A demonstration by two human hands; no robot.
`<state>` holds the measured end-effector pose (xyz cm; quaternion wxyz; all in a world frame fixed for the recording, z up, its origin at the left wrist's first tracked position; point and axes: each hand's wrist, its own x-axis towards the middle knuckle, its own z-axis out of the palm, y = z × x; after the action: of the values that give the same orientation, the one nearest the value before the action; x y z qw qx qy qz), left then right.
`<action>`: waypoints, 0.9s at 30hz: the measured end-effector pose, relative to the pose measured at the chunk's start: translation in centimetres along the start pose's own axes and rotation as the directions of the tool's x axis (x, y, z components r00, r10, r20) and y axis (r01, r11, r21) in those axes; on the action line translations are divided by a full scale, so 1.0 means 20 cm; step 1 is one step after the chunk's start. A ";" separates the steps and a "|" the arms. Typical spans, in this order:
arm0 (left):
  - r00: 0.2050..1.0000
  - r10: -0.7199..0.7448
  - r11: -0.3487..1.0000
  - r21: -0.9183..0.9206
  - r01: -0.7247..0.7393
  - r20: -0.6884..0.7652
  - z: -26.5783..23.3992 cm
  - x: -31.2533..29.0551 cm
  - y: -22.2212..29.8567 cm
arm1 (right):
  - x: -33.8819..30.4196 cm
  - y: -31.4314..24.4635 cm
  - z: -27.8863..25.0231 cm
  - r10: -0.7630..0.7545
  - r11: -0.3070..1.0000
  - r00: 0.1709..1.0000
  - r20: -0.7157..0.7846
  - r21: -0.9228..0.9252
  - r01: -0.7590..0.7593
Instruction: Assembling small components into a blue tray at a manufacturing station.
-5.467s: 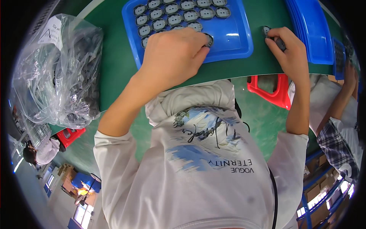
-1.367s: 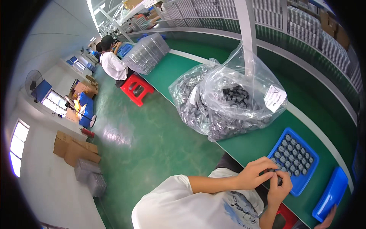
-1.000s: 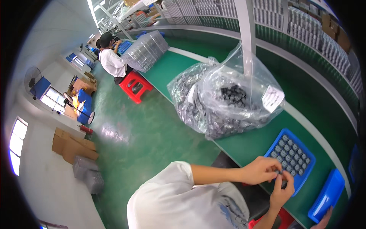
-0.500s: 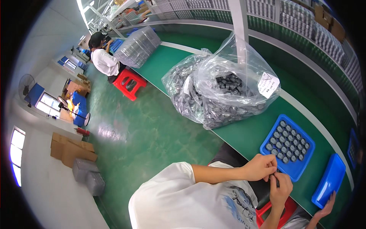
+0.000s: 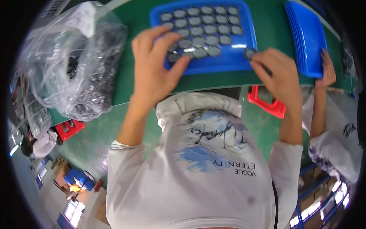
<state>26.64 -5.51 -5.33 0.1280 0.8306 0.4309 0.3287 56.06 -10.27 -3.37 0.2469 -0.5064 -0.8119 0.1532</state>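
A blue tray (image 5: 232, 61) lies before me on the green table, carrying rows of small round black parts with grey faces (image 5: 196, 31). My left hand (image 5: 152, 61) reaches over the tray's left side, fingers and thumb apart around the parts there; whether the fingertips touch any is unclear. At the tray's right edge my right hand (image 5: 276, 70) pinches a single round part (image 5: 249, 53) between thumb and fingers. Another dark bit (image 5: 267, 70) shows inside its curled fingers, too hidden to name.
Left of the tray sits a large clear plastic bag (image 5: 76, 61) full of dark parts. To the right, a co-worker's hand (image 5: 328, 70) touches a stack of blue trays (image 5: 309, 42). A red stool (image 5: 267, 103) stands below the table edge.
The view has swung round to face the tray. My hands, earlier together at the tray's near edge, have parted: the left over the parts, the right at the tray's right edge.
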 end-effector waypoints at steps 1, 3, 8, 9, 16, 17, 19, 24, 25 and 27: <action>0.998 0.005 1.000 0.020 -0.006 0.056 0.03 0.01 0.00 | 0.00 0.02 -0.02 0.007 0.998 0.998 0.063 -0.057 -0.003; 0.993 0.074 0.992 0.095 -0.083 0.088 0.09 0.04 0.03 | 0.01 0.05 -0.01 -0.020 0.994 0.994 0.107 -0.104 0.031; 0.964 0.259 0.959 -0.137 -0.249 0.059 0.20 0.10 0.02 | 0.06 0.07 0.08 -0.116 0.972 0.968 0.221 -0.176 0.156; 0.912 -0.019 0.993 0.116 -0.032 0.410 0.13 0.11 0.08 | 0.08 0.05 0.09 -0.131 0.970 0.960 0.248 -0.170 0.176; 0.904 0.355 0.776 -0.464 -0.427 -0.238 0.39 0.04 -0.23 | 0.15 0.05 0.12 -0.213 0.951 0.935 0.282 -0.159 0.264; 0.907 0.365 0.745 -0.518 -0.421 -0.211 0.36 0.06 -0.23 | 0.15 0.05 0.11 -0.213 0.952 0.935 0.285 -0.157 0.264; 0.909 0.373 0.715 -0.567 -0.408 -0.183 0.33 0.06 -0.25 | 0.17 0.04 0.11 -0.195 0.952 0.932 0.306 -0.171 0.255; 0.867 0.008 0.992 0.102 -0.068 0.498 0.03 0.15 -0.03 | 0.18 0.04 0.13 -0.213 0.951 0.928 0.304 -0.153 0.269; 0.869 0.000 0.992 0.107 -0.061 0.494 0.09 0.12 -0.10 | 0.19 0.03 0.13 -0.223 0.948 0.924 0.309 -0.154 0.280; 0.924 0.360 0.729 -0.579 -0.366 -0.130 0.28 0.04 -0.30 | 0.21 0.02 0.13 -0.237 0.944 0.918 0.317 -0.148 0.295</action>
<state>26.99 -0.86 -12.16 0.3123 0.8149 0.1363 0.4689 53.39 -6.37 -4.79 0.0914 -0.3838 -0.9120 0.1124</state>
